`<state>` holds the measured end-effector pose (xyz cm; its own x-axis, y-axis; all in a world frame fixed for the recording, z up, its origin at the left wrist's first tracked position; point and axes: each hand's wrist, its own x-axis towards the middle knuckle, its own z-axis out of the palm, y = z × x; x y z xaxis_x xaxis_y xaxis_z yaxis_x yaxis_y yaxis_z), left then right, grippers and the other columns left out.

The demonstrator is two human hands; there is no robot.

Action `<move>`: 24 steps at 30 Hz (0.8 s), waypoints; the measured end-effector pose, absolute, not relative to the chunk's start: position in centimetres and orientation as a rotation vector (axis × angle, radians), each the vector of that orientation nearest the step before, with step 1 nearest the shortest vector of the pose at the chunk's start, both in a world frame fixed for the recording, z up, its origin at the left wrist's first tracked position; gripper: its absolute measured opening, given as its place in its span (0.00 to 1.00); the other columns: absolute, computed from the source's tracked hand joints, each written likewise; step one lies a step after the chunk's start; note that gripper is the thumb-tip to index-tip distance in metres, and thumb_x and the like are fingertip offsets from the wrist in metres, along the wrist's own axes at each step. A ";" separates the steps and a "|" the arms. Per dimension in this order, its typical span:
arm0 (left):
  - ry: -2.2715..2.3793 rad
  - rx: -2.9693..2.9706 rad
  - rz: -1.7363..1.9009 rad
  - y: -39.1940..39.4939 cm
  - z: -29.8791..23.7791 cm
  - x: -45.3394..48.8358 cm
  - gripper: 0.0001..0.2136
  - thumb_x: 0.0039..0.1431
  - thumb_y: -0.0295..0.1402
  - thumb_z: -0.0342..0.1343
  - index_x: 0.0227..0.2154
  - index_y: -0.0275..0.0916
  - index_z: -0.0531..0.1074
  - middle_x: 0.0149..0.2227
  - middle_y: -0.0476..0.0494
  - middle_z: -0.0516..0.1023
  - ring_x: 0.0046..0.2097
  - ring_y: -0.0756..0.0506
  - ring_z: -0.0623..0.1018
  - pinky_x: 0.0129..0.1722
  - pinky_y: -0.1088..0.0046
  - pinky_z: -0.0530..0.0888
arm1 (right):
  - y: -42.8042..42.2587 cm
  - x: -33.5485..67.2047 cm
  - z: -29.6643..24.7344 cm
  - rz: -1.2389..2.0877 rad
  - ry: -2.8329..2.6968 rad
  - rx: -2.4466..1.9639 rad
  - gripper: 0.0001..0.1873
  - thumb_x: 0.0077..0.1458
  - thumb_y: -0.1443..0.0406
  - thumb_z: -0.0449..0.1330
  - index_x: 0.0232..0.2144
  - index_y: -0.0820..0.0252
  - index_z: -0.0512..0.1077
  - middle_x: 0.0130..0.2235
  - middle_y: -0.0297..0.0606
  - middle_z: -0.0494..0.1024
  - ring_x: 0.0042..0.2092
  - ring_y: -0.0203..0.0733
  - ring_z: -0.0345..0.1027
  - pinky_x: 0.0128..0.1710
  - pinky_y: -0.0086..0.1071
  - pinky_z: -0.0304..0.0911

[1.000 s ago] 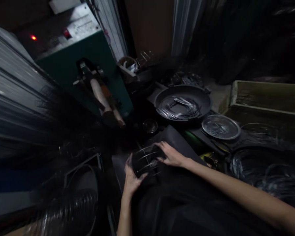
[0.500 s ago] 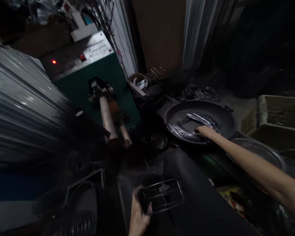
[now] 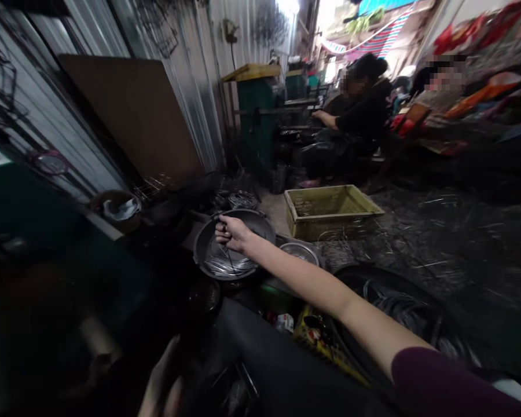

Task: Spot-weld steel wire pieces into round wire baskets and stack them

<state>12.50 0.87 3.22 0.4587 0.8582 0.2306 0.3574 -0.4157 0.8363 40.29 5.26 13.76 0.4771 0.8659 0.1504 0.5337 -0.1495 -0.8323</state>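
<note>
Wire pieces [image 3: 231,263] pinched in closed fingers of right hand [image 3: 232,233] just above dark pan [image 3: 200,250], most lying inside; left hand [image 3: 160,385] well below pan, grip unreadable.

Yellow crate [image 3: 332,209], dark pan [image 3: 208,246]

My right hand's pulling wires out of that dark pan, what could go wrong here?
1. The wires gripped by the right hand lie tangled in the pan; extras may drag out and spill.
2. Their loose ends could jab fingers.
3. The left hand sits in dark blur, so its grip can't be checked.
</note>
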 end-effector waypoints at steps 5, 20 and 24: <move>0.861 1.836 0.729 -0.8 6.4 15.8 0.23 0.60 0.52 0.45 0.45 0.41 0.74 0.45 0.41 0.78 0.47 0.40 0.76 0.49 0.61 0.73 | 2.8 32.8 14.7 1.021 -0.999 -1.015 0.15 0.65 0.64 0.37 0.28 0.58 0.56 0.20 0.25 0.52 0.19 0.30 0.47 0.22 0.23 0.56; 1.004 1.228 0.876 2.2 3.7 6.9 0.17 0.63 0.42 0.49 0.50 0.36 0.66 0.38 0.45 0.75 0.43 0.47 0.76 0.48 0.67 0.71 | -3.8 22.6 2.4 1.254 -1.535 -1.490 0.14 0.51 0.55 0.61 0.32 0.60 0.76 0.36 0.41 0.78 0.40 0.46 0.72 0.43 0.38 0.66; 1.087 1.703 0.772 -3.9 0.1 0.5 0.40 0.43 0.45 0.67 0.59 0.42 0.59 0.56 0.37 0.67 0.59 0.35 0.66 0.60 0.53 0.61 | -2.4 21.8 2.3 1.425 -1.339 -1.415 0.14 0.47 0.59 0.66 0.35 0.61 0.71 0.25 0.35 0.74 0.25 0.36 0.67 0.23 0.28 0.64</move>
